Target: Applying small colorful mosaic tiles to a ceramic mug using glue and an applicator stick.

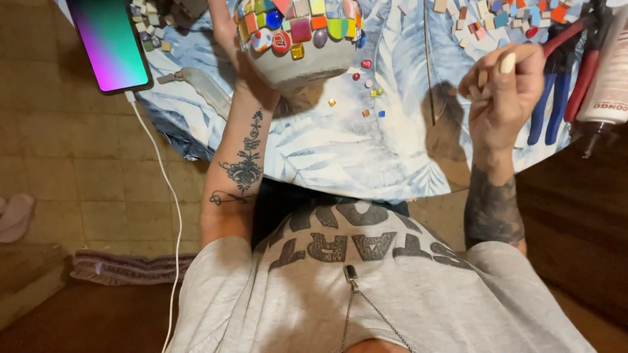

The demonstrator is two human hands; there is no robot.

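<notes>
My left hand [226, 33] grips a grey bowl [297, 62] from the left side and lifts it above the table. The bowl's wall is covered with colourful mosaic tiles [301, 26] and glass beads; most of the hand is hidden behind it. My right hand [504, 88] is raised at the right, fingers curled, pinching a small tan tile piece [483, 78] between thumb and fingertips. Both forearms are tattooed.
The table [340, 150] has a blue leaf-print cloth. On it lie loose beads and tiles [366, 72], a tile pile [510, 16], blue-handled pliers [546, 104], red-handled pliers [582, 78], a glue tube [611, 85], and a lit phone [108, 42] with a white cable [167, 189].
</notes>
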